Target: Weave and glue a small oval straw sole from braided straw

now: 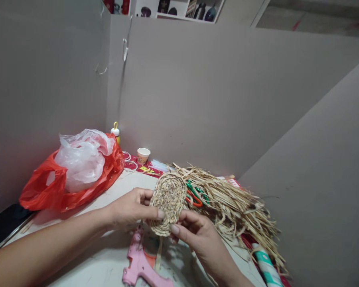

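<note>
An oval woven straw mat [169, 200] is held upright above the table between both hands. My left hand [131, 208] grips its left edge, thumb on the front face. My right hand [197, 233] pinches its lower right edge, fingers curled. A loose straw strand hangs down from the mat's bottom. Directly below lies a pink glue gun [140, 265] on the white tabletop [107, 259].
A heap of dry straw [236, 203] lies to the right, with orange and green scissors [196, 195] on it. A red plastic bag [68, 179] holding a clear bag sits left. A paper cup [143, 155], a small bottle [116, 130] and a green-white tube [266, 266] stand around. Grey partition walls enclose the desk.
</note>
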Action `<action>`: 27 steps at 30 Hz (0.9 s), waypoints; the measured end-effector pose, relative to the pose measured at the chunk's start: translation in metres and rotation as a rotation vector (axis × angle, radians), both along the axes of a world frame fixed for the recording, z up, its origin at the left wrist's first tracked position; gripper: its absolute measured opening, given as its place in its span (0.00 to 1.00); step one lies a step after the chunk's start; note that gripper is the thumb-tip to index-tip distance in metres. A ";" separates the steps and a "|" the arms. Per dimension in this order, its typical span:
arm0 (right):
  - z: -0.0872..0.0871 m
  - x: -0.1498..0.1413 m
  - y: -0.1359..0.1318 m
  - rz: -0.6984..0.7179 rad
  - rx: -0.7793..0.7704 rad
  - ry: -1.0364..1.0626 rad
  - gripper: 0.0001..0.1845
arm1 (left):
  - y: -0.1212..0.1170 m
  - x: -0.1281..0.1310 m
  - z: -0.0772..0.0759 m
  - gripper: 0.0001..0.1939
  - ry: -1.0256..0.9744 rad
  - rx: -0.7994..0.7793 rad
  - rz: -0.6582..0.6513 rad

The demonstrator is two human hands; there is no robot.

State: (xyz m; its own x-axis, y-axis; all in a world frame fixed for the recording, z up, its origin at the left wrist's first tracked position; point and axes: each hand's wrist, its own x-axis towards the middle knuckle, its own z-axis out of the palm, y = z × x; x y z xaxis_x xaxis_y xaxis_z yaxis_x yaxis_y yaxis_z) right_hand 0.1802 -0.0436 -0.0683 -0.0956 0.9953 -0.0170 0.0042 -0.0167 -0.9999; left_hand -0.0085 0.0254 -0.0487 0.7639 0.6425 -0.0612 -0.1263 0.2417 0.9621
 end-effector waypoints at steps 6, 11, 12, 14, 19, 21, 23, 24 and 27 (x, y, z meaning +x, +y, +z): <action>-0.005 0.002 0.004 -0.059 -0.010 0.042 0.16 | 0.009 0.001 -0.007 0.16 -0.084 -0.007 0.291; -0.005 0.002 0.004 -0.134 0.079 -0.127 0.13 | 0.015 0.001 -0.011 0.20 -0.159 -0.098 0.358; -0.005 0.001 0.004 -0.147 0.110 -0.169 0.11 | 0.015 0.001 -0.012 0.20 -0.157 -0.116 0.339; -0.006 0.002 0.006 -0.170 0.179 -0.259 0.10 | 0.014 0.002 -0.014 0.22 -0.139 -0.137 0.279; -0.015 0.010 0.014 -0.188 0.237 -0.356 0.09 | 0.014 0.004 -0.017 0.26 -0.021 -0.156 0.177; -0.020 0.012 0.017 -0.181 0.224 -0.361 0.09 | 0.014 0.004 -0.018 0.27 0.010 -0.164 0.162; -0.022 0.014 0.020 -0.177 0.218 -0.371 0.10 | 0.016 0.004 -0.018 0.26 0.023 -0.150 0.174; -0.021 0.014 0.021 -0.177 0.217 -0.379 0.11 | 0.017 0.004 -0.018 0.24 0.024 -0.137 0.196; -0.012 0.019 0.024 -0.199 0.221 -0.422 0.18 | 0.022 0.004 -0.019 0.19 0.021 -0.107 0.282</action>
